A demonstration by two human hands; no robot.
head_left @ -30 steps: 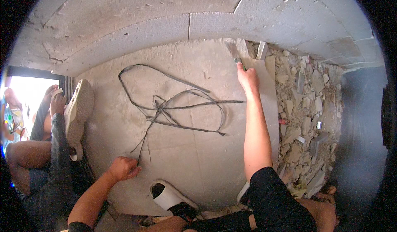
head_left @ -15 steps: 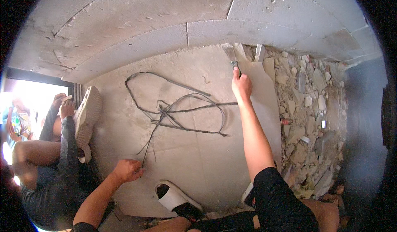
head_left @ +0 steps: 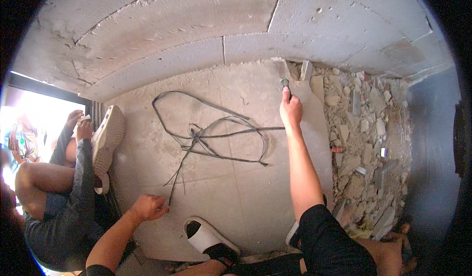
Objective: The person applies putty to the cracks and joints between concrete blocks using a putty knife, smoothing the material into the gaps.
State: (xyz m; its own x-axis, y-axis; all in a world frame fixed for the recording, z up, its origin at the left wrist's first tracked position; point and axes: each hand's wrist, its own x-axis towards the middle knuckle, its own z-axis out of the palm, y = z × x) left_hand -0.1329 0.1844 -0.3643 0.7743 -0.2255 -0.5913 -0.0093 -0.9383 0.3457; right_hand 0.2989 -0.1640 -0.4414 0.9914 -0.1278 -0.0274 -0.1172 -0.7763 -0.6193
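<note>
Near the foot of the far wall, my right hand [head_left: 291,111] is closed around the dark handle of what looks like a scraper [head_left: 284,83]. Its flat blade points away from me toward the wall base and is hard to tell from the dusty surface. At the lower left, my left hand [head_left: 150,207] is closed on the end of a thin black cord [head_left: 171,197]. From there the cord runs up to a loose knotted tangle [head_left: 195,134], whose wide loops lie across the pale grey board [head_left: 236,197].
Broken rubble [head_left: 366,128] fills a strip along the right, beside a dark panel [head_left: 432,143]. A pale block wall [head_left: 172,35] closes the far side. At left another person [head_left: 64,202] sits with a shoe [head_left: 109,136] at the board's edge. My white shoe [head_left: 206,236] rests on the board.
My right hand and the scraper have drawn back slightly from the wall. My left hand stays on the cord end, and the whole view has shifted a little.
</note>
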